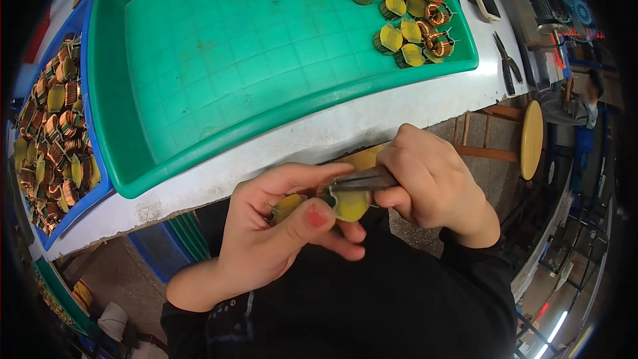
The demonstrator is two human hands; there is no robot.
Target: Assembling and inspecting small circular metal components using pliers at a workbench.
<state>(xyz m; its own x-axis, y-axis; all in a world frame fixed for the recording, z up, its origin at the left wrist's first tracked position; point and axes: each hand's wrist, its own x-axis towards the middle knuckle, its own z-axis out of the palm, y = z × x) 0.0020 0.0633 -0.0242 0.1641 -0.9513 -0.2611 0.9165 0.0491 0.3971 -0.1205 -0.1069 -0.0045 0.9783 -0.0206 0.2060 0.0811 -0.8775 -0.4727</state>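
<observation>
My left hand point(269, 219) is closed round small copper-wound coils with yellow bases. One coil point(351, 205) sits at the fingertips with its yellow face showing, and a second yellow-based coil point(287, 207) is tucked between thumb and palm. In my right hand point(432, 179) is a grey metal tool point(372, 179) with tapered tips; its handle end is hidden by the fingers, so I cannot tell if it is tweezers or pliers. The tips reach over the upper edge of the fingertip coil, where thin wire shows. Both hands are in front of the table's near edge.
A large green tray point(266, 126) lies on the white table point(199, 186), with several coils point(392, 6) grouped at its right end. To the left, a blue bin point(90, 179) is heaped with coils. Black-handled pliers point(508, 70) rest at the right, near a yellow-topped stool point(531, 139).
</observation>
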